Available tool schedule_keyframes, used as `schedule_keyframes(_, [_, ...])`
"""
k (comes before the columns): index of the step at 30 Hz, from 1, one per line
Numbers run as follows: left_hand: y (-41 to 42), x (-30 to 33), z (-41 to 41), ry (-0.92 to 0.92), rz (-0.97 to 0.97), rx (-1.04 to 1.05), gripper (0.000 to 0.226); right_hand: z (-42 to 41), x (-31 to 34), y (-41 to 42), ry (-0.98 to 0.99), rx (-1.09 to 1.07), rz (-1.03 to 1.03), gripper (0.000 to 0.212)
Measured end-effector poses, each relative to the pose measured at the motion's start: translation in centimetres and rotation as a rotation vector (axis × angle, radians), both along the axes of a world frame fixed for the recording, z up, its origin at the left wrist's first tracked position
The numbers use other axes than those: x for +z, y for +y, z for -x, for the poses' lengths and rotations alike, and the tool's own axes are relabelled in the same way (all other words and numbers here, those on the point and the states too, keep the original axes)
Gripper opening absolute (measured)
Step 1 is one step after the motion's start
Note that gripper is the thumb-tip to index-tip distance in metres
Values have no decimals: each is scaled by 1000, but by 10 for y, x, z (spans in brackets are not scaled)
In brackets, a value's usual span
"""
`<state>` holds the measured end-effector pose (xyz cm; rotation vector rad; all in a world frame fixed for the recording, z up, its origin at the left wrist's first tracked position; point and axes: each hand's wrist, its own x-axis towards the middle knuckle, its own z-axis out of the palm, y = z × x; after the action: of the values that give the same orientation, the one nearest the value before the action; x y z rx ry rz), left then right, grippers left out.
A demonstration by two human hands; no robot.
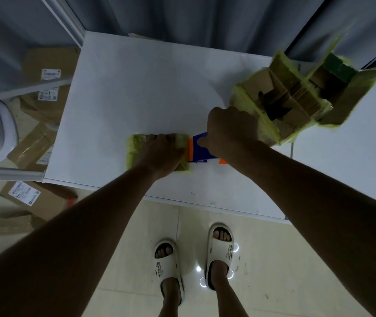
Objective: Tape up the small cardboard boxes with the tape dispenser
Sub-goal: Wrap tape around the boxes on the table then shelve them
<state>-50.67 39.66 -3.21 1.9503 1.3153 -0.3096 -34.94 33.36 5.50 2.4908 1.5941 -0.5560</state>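
- The small cardboard box (157, 152) is lying near the front edge of the white table (125, 88), wrapped almost all over in yellowish tape.
- My left hand (163, 154) is pressing down on top of it, fingers spread over the far edge.
- My right hand (230, 131) is gripping the blue and orange tape dispenser (198, 148), its orange end touching the box's right side.
- A large open carton (296, 97) of flattened cardboard is sitting just beyond my right hand.

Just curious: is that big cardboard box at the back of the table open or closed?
Open. The big box has its flaps spread outward, showing cardboard pieces inside.
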Motion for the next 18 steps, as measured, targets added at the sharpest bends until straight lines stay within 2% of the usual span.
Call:
schedule_keyframes(5, [1, -9, 2, -12, -29, 44, 63, 16, -12, -25, 7, 29, 36, 18])
schedule_keyframes(9, [-3, -18, 3, -9, -56, 70, 64, 26, -36, -42, 16, -25, 20, 31])
schedule_keyframes(13, [-8, -20, 2, 21, -144, 33, 87, 25, -28, -37, 51, -30, 22, 34])
schedule_keyframes(18, [-18, -16, -5, 48, -233, 22, 77, 21, -15, -37, 46, -38, 15, 35])
